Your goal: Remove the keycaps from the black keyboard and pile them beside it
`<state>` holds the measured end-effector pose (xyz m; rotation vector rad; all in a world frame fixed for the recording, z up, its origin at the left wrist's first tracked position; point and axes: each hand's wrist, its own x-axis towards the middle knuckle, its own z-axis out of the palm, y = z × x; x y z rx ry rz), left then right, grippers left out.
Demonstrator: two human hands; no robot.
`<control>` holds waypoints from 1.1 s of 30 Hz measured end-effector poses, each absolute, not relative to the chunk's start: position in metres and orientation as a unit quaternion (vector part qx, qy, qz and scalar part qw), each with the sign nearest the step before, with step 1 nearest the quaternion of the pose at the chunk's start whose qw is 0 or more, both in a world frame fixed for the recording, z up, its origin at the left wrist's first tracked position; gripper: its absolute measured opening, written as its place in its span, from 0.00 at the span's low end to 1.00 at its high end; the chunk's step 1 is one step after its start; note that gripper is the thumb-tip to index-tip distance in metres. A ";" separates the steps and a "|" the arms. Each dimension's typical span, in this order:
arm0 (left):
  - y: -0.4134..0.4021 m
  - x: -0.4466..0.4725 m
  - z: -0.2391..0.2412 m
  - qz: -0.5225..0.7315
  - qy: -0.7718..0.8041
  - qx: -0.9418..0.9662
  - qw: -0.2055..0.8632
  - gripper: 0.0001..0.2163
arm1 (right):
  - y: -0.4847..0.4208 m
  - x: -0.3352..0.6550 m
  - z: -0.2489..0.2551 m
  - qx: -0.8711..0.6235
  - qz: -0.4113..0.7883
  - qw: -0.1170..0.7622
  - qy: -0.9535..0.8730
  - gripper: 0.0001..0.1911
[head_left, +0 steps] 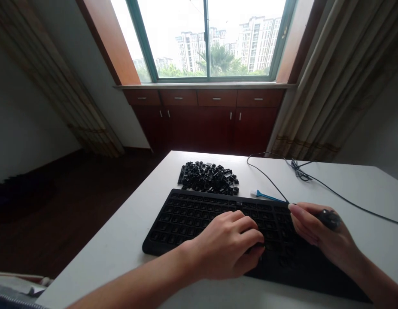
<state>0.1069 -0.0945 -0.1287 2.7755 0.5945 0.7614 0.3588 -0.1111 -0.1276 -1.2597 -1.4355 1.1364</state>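
Note:
A black keyboard (186, 214) lies across the white table, and most of its key positions show without caps. My left hand (232, 244) rests over its middle with the fingers curled down and pressed together; what they hold, if anything, is hidden. Above the keyboard's right part is my right hand (317, 231), closed around a tool with a dark, glossy, rounded handle (329, 219). The tool's working end cannot be made out. Behind the keyboard sits a heap of loose black keycaps (208, 178). A small blue brush (266, 196) with pale bristles lies at the keyboard's back edge.
A black cable (266, 174) runs from behind the keyboard to a tied bundle (300, 171) at the table's back right. The white table (121, 240) has its left edge in view. Beyond it stand dark red cabinets (199, 124) under a window, with curtains (327, 94) at both sides.

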 end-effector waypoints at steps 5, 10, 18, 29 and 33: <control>-0.094 0.106 -0.129 0.274 0.197 0.938 0.084 0.09 | -0.116 0.358 -0.129 -0.513 0.451 0.474 -0.556 0.29; -0.065 0.081 -0.119 0.308 0.257 0.914 0.056 0.08 | -0.117 0.357 -0.128 -0.504 0.451 0.513 -0.529 0.28; 0.007 -0.007 -0.122 0.266 0.558 0.786 -0.001 0.13 | -0.113 0.362 -0.130 -0.505 0.444 0.535 -0.512 0.27; 0.019 -0.031 -0.130 0.230 0.560 0.792 0.072 0.18 | -0.118 0.356 -0.128 -0.506 0.441 0.536 -0.512 0.27; 0.018 -0.029 -0.130 0.232 0.554 0.796 0.074 0.16 | -0.118 0.357 -0.129 -0.522 0.414 0.512 -0.542 0.28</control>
